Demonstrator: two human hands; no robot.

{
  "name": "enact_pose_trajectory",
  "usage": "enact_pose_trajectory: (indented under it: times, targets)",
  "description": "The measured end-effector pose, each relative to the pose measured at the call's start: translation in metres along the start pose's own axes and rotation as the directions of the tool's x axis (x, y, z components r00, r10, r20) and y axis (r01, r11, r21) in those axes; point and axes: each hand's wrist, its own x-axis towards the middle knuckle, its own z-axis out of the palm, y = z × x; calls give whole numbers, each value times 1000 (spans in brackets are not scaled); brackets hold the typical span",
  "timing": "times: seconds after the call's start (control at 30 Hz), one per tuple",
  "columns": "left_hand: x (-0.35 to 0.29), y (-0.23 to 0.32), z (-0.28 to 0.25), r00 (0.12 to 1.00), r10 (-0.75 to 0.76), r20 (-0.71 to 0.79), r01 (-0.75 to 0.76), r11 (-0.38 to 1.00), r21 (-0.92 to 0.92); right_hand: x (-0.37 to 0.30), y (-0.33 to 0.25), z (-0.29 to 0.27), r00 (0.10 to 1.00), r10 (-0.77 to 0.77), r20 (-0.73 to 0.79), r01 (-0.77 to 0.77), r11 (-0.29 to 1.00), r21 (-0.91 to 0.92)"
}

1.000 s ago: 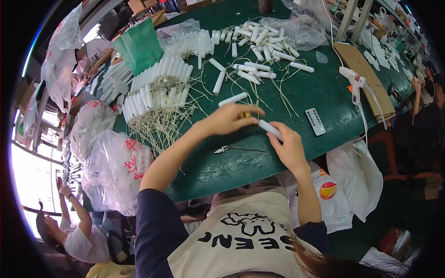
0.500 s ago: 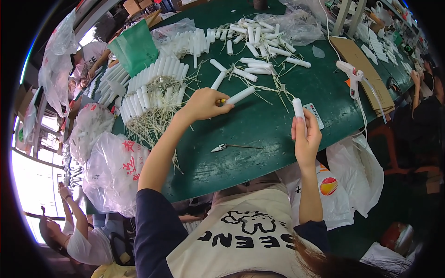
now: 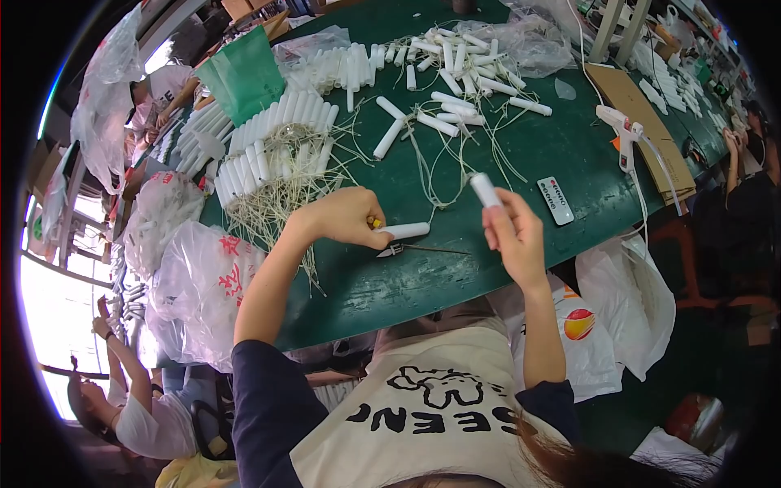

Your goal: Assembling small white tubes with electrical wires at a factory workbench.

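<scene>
My left hand (image 3: 346, 218) is closed around a white candle-like tube (image 3: 408, 231) lying sideways low over the table, with a small yellow piece (image 3: 375, 222) showing between its fingers. What that piece belongs to is hidden. A second white tube (image 3: 486, 190) is pinched in my right hand (image 3: 517, 236), tilted with its top toward the far left. Thin pale wires run from the tubes to the pile. Just below the left tube lies a small pointed flame-shaped tip (image 3: 390, 251) with a dark wire.
Wired white tubes (image 3: 464, 69) are heaped at the back; rows of tubes (image 3: 281, 134) with tangled wires (image 3: 272, 199) lie left. A white remote control (image 3: 556, 201), glue gun (image 3: 622, 134) and cardboard (image 3: 643, 122) are to the right. Plastic bags (image 3: 199, 297) hang by the edge. Other people sit nearby.
My left hand has come down toward the pointed tip, its tube now nearly level. The right hand has moved left with its tube, away from the remote control.
</scene>
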Motion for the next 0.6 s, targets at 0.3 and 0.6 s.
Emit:
enact_pose_trajectory:
  times: [0.3,0.6]
  targets:
    - [-19,-20,-14,984,161,-76,-178,901,-396,-2,-20,-19,952,-77,-298,177,929,325]
    - [18,-34,0,838,-304,-452,359,932,39,-19,-47,-28,913,-403,57,329,813,480]
